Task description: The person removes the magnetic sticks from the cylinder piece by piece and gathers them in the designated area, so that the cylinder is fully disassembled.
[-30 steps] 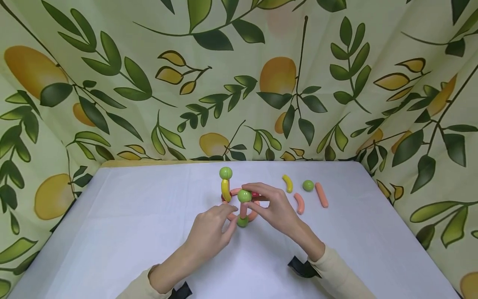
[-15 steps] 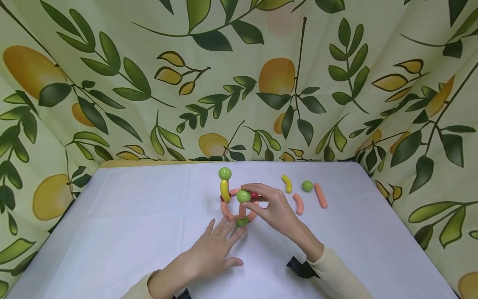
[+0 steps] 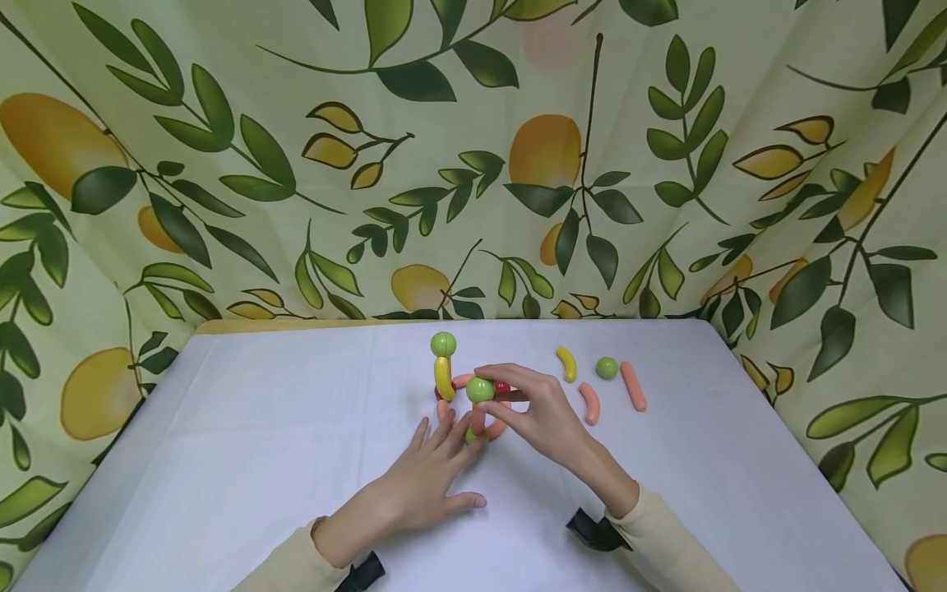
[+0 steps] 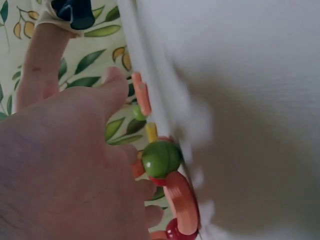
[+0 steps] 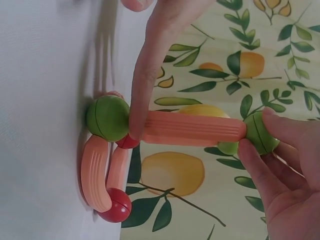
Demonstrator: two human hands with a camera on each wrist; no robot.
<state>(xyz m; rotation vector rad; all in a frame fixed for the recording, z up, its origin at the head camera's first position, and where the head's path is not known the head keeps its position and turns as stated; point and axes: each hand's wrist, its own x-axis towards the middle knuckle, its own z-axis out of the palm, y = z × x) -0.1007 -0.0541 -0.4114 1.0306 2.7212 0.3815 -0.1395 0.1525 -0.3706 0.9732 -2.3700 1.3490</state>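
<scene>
A ring of rods and balls (image 5: 95,175) rests on the white surface (image 3: 281,460), and the upright peach rod (image 5: 195,128) is stood at its near green ball (image 5: 107,117). The upper green ball (image 3: 479,389), at the rod's top, is pinched narrowly in the grip of the right hand (image 3: 543,411). Nothing is held by the left hand (image 3: 422,485); its fingers are spread, and one is laid at or just beside the rod's foot, though contact cannot be told for certain. The step in hand appears to be the steadying of this post on the ring. For the next move, a firm upper pinch and light pressure low down seem called for, so that the joint is not tipped. No brand, label or writing can be read on any piece; only leaves and fruit are printed on the curtain (image 3: 473,90).
</scene>
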